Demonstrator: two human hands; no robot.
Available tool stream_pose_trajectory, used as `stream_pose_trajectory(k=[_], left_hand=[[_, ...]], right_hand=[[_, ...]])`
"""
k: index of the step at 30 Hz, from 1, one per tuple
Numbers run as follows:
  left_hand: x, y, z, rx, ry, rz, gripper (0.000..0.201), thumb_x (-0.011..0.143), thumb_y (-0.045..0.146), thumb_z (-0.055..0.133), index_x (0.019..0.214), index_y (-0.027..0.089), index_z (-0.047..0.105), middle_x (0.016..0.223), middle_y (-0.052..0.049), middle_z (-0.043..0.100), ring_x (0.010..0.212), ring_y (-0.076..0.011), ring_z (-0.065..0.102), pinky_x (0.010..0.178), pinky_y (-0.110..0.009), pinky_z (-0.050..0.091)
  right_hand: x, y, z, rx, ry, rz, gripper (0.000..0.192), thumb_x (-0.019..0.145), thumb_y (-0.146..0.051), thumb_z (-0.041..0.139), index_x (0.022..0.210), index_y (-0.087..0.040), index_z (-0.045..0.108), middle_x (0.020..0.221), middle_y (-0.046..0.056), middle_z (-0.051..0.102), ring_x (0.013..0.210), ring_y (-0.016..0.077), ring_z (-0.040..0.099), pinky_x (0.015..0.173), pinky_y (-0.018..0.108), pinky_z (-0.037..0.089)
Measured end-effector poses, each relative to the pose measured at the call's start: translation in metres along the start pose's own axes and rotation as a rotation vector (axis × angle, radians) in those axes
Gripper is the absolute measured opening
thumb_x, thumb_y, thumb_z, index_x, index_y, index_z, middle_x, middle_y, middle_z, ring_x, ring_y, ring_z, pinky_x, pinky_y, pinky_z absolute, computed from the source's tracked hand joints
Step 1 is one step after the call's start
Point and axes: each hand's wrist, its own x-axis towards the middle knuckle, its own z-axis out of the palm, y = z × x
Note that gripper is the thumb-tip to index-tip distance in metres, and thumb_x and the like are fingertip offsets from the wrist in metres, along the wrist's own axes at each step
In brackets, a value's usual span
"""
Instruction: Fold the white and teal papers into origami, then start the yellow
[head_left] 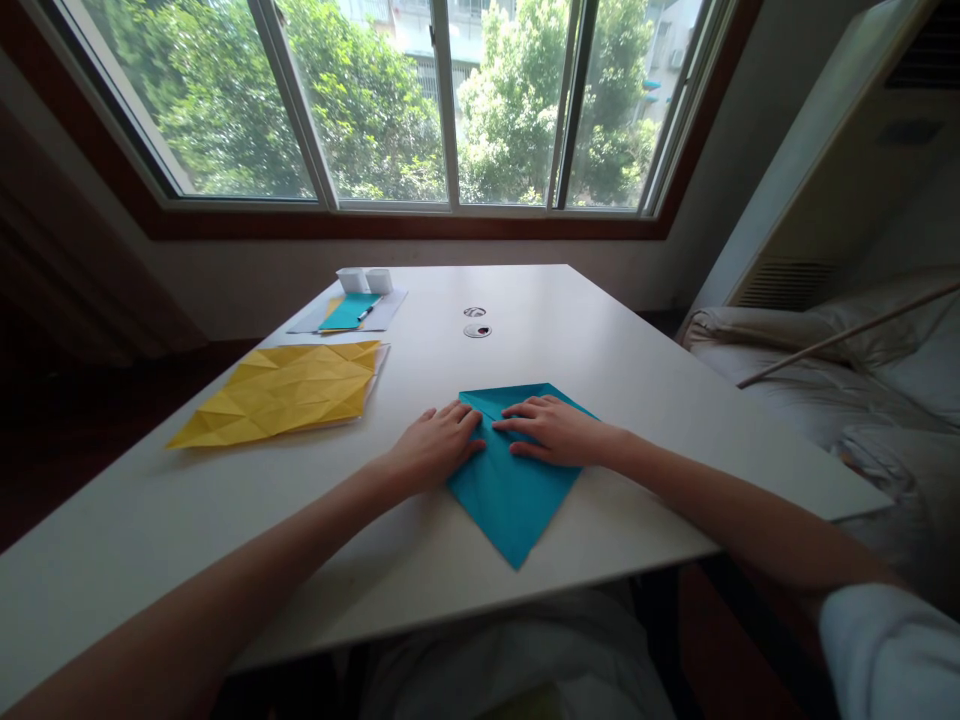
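Observation:
A sheet of blue paper [517,505], folded into a kite-like shape, lies flat on the white table with one corner pointing toward me. On its left edge rests my left hand [442,440], palm down, fingers stretched toward the middle of the sheet. My right hand [551,430] lies on the upper right part of the paper with its fingers spread. Both hands press on the paper rather than grip it. The fingertips of the two hands are close together but apart, near a crease in the upper half. Part of the paper is hidden under my hands.
A creased yellow paper [292,390] lies left on the white table [600,340]. Behind it are blue paper [350,311], a pen [367,312] and white boxes [365,281]. Two round table inserts [477,331] sit mid-table. A window and a cloth-covered seat [787,370] lie beyond.

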Motion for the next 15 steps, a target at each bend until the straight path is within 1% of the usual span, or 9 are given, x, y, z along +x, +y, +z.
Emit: stream_pose_trajectory(k=[2, 3, 5, 7, 9, 11, 13, 15], left_hand=[[0.001, -0.007, 0.001, 0.014, 0.001, 0.090, 0.030, 0.090, 0.037, 0.038, 0.114, 0.021, 0.048, 0.113, -0.010, 0.055, 0.109, -0.0258, 0.048, 0.086, -0.038, 0.042], [0.002, -0.011, 0.000, 0.025, -0.003, 0.135, 0.028, 0.091, 0.033, 0.038, 0.114, 0.022, 0.049, 0.112, -0.009, 0.056, 0.109, -0.0251, 0.048, 0.086, -0.038, 0.042], [0.003, -0.016, -0.002, 0.057, -0.015, 0.203, 0.024, 0.091, 0.024, 0.039, 0.111, 0.022, 0.052, 0.107, -0.008, 0.058, 0.102, -0.0222, 0.052, 0.086, -0.036, 0.042], [0.003, -0.017, -0.004, 0.084, -0.026, 0.234, 0.023, 0.088, 0.015, 0.041, 0.107, 0.020, 0.054, 0.102, -0.008, 0.059, 0.094, -0.0197, 0.055, 0.083, -0.034, 0.043], [0.002, -0.013, -0.005, 0.100, -0.029, 0.221, 0.023, 0.086, 0.009, 0.043, 0.103, 0.018, 0.055, 0.097, -0.008, 0.061, 0.089, -0.0189, 0.057, 0.079, -0.031, 0.045], [0.002, -0.006, -0.005, 0.109, -0.025, 0.164, 0.019, 0.085, 0.009, 0.043, 0.096, 0.016, 0.056, 0.090, -0.008, 0.061, 0.084, -0.0190, 0.058, 0.072, -0.029, 0.046], [0.003, 0.002, -0.005, 0.122, -0.008, 0.081, 0.016, 0.087, 0.012, 0.041, 0.090, 0.015, 0.057, 0.083, -0.007, 0.061, 0.077, -0.0190, 0.058, 0.066, -0.029, 0.046], [0.004, 0.007, -0.002, 0.127, 0.033, 0.004, 0.018, 0.089, 0.019, 0.039, 0.087, 0.014, 0.056, 0.082, -0.008, 0.060, 0.075, -0.0196, 0.057, 0.064, -0.030, 0.046]], right_hand=[[0.000, 0.000, -0.001, 0.001, -0.004, 0.003, 0.045, 0.090, -0.046, 0.033, 0.128, -0.024, 0.046, 0.125, 0.010, 0.052, 0.110, 0.0256, 0.049, 0.091, 0.044, 0.038], [0.000, 0.000, -0.001, 0.001, -0.004, 0.002, 0.045, 0.090, -0.046, 0.034, 0.128, -0.025, 0.045, 0.125, 0.010, 0.052, 0.109, 0.0257, 0.050, 0.090, 0.044, 0.038], [-0.001, 0.001, 0.000, 0.010, -0.001, -0.005, 0.047, 0.089, -0.046, 0.035, 0.130, -0.024, 0.042, 0.125, 0.010, 0.052, 0.108, 0.0262, 0.050, 0.089, 0.045, 0.039], [0.000, 0.003, 0.002, 0.031, 0.011, -0.004, 0.052, 0.088, -0.048, 0.035, 0.133, -0.021, 0.037, 0.124, 0.012, 0.052, 0.109, 0.0267, 0.050, 0.089, 0.045, 0.039], [0.000, 0.005, 0.004, 0.049, 0.019, -0.007, 0.055, 0.088, -0.049, 0.036, 0.133, -0.018, 0.037, 0.123, 0.013, 0.053, 0.110, 0.0267, 0.049, 0.090, 0.044, 0.039], [0.001, 0.006, 0.006, 0.050, 0.026, -0.021, 0.052, 0.088, -0.048, 0.035, 0.129, -0.017, 0.042, 0.124, 0.012, 0.053, 0.110, 0.0263, 0.048, 0.092, 0.044, 0.038], [0.001, 0.006, 0.007, 0.037, 0.046, -0.035, 0.048, 0.088, -0.047, 0.037, 0.124, -0.017, 0.048, 0.122, 0.011, 0.054, 0.113, 0.0269, 0.046, 0.096, 0.046, 0.034], [0.001, 0.007, 0.007, 0.022, 0.077, -0.036, 0.046, 0.087, -0.047, 0.040, 0.120, -0.017, 0.052, 0.119, 0.011, 0.057, 0.119, 0.0288, 0.040, 0.100, 0.050, 0.028]])
